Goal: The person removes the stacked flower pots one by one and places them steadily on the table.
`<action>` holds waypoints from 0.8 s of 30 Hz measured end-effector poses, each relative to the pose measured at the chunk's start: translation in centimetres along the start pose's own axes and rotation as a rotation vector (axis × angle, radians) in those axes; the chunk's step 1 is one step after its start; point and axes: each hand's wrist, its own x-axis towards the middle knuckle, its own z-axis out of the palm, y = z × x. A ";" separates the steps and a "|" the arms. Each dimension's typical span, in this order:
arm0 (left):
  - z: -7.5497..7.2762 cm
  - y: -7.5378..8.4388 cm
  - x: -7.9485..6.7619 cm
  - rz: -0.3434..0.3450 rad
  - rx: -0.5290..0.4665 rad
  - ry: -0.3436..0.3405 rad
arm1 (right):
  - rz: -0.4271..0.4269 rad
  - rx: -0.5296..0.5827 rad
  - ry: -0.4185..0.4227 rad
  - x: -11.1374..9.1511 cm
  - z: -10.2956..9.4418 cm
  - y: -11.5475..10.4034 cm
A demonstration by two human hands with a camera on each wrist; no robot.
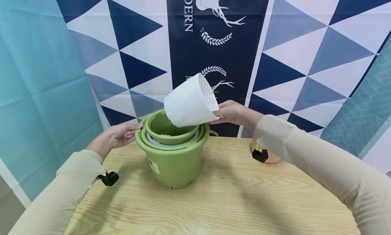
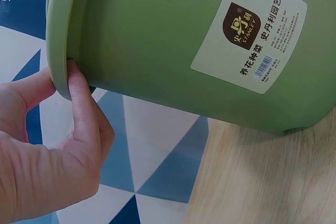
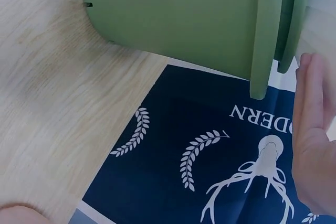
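Note:
A stack of nested flower pots stands on the table; its large outer green pot (image 1: 174, 169) bears a white label (image 2: 252, 32). Inside it sit a green pot, a grey-white one and a smaller green pot (image 1: 171, 140). My left hand (image 1: 122, 135) pinches the outer pot's rim at the left, thumb on one side and fingers under the lip. Above the stack, a white pot (image 1: 189, 102) is tilted on its side, its mouth facing right. My right hand (image 1: 229, 112) holds it by the rim; the thumb's grip is partly hidden.
A terracotta-coloured pot (image 1: 273, 157) stands to the right, partly behind the right sleeve. The wooden table (image 1: 195, 211) ends at a patterned cloth backdrop (image 1: 140, 55) just behind the stack. A teal cloth (image 1: 45, 75) hangs at the left.

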 end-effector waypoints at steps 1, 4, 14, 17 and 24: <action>0.0 0.0 0.0 0.001 0.000 0.001 | -0.001 0.007 -0.003 0.0 0.0 0.1; 0.0 0.0 -0.1 0.004 -0.008 0.001 | -0.013 0.022 -0.019 0.0 0.1 0.6; -0.4 -0.1 -0.2 0.004 -0.031 0.002 | 0.008 0.091 0.047 0.4 0.4 2.5; -0.6 0.0 -0.4 0.007 -0.045 -0.002 | 0.004 0.146 0.038 0.6 0.5 2.7; -0.6 0.2 -0.5 0.006 -0.054 -0.001 | 0.023 0.245 0.037 -0.2 0.2 3.0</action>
